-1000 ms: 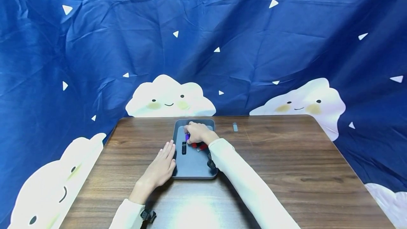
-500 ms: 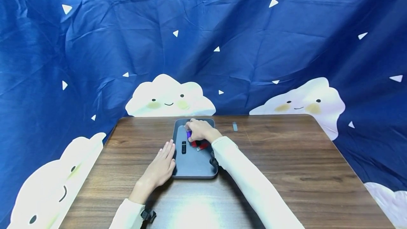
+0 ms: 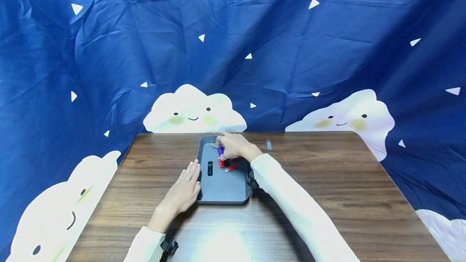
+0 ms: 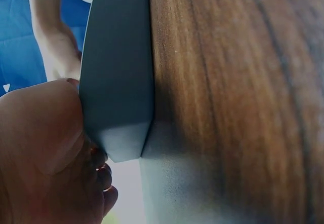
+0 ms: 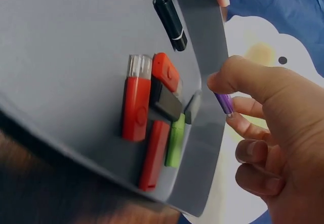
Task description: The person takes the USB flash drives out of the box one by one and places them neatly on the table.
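A grey tray point(image 3: 222, 191) lies on the wooden table point(image 3: 327, 181). My right hand point(image 3: 223, 147) hovers over its far end and pinches a purple USB stick point(image 5: 223, 102) between thumb and fingers. Below it in the tray sits a cluster of sticks: two red ones point(image 5: 136, 100), a green one point(image 5: 176, 140) and a black one point(image 5: 164, 102). Apart from them lies a black capped stick point(image 3: 210, 168). My left hand point(image 3: 193, 175) lies flat on the table, fingers straight, pressed against the tray's left wall point(image 4: 119, 67).
A small grey stick-like item point(image 3: 269, 144) lies on the table to the right of the tray, near the far edge. A blue cloth with white clouds point(image 3: 193, 112) hangs behind and around the table.
My right hand has moved a little to the right over the tray's far end, carrying the purple stick along. The left hand and tray have stayed put.
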Demonstrator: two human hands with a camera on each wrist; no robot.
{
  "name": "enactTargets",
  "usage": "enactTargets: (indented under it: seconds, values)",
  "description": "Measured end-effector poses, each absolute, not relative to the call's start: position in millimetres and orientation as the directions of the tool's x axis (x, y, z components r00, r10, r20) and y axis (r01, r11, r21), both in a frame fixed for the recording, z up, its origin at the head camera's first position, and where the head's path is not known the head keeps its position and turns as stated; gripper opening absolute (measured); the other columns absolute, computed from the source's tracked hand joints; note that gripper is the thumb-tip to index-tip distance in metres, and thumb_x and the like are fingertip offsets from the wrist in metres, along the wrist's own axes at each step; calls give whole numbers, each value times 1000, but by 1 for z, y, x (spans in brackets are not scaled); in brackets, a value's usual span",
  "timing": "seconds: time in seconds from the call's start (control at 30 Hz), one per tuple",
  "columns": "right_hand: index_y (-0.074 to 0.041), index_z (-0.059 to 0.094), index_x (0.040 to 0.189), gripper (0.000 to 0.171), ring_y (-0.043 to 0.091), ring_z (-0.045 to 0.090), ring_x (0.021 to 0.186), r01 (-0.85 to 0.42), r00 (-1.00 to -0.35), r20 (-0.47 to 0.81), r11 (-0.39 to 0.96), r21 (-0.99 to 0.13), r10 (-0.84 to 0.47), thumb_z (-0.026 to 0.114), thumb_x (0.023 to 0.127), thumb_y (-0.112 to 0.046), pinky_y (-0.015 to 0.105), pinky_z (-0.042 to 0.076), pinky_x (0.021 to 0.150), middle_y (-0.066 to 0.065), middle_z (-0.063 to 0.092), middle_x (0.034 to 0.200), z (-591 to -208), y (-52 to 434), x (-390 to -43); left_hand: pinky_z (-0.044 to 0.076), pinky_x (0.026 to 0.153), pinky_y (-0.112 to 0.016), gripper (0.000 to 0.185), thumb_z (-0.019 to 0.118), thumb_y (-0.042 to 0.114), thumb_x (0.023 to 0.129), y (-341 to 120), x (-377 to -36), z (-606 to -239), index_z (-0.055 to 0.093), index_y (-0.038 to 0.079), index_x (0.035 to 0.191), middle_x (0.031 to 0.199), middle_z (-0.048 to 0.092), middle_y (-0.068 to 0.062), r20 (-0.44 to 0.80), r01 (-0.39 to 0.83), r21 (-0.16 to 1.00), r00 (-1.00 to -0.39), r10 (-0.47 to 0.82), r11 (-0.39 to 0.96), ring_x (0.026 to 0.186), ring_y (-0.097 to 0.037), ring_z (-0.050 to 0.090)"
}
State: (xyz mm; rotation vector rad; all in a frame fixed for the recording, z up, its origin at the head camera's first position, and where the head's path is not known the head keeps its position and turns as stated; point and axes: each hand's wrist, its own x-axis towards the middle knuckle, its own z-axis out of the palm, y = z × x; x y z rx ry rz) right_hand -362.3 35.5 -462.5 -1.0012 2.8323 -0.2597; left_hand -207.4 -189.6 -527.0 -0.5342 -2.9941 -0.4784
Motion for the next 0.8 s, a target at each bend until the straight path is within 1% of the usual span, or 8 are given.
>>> enactTargets:
  seconds: [0.17,0.33,0.5,0.63,0.8]
  values:
    - [-15,66,137,56,22,62,101,-614,-770,-46,759,-215,-636,83,89,-39,41,58,96,6,63,130,-456,45,-358,28,132,-60,60,43,16,110,-190,-206,-528,32,-10,162,175,25,-25,123,356,308,-934,334,882,162,-44,26]
    - [-17,67,134,52,21,62,98,-615,-776,-15,762,-205,-631,81,88,-36,39,58,92,4,63,126,-451,54,-357,26,133,-57,60,43,18,111,-191,-207,-526,29,-8,164,176,21,-23,95,341,287,-940,328,895,164,-40,23]
    - [-18,67,133,52,21,62,99,-620,-776,16,760,-195,-630,81,85,-35,41,58,92,4,62,125,-448,62,-357,25,134,-57,61,44,18,112,-190,-208,-524,28,-8,164,177,19,-23,84,337,286,-941,327,897,165,-40,21]
    - [-18,67,133,53,23,63,99,-613,-783,20,766,-196,-621,83,85,-35,42,58,92,4,62,127,-446,70,-355,26,133,-58,61,44,17,111,-190,-208,-526,29,-9,164,176,21,-24,94,347,296,-938,334,890,164,-42,23]
    - [-17,67,132,55,26,65,92,-616,-783,42,765,-186,-621,85,83,-35,44,59,89,4,62,126,-442,80,-353,29,130,-62,60,42,16,109,-189,-207,-529,32,-11,162,174,26,-26,135,361,314,-932,335,878,161,-45,27]
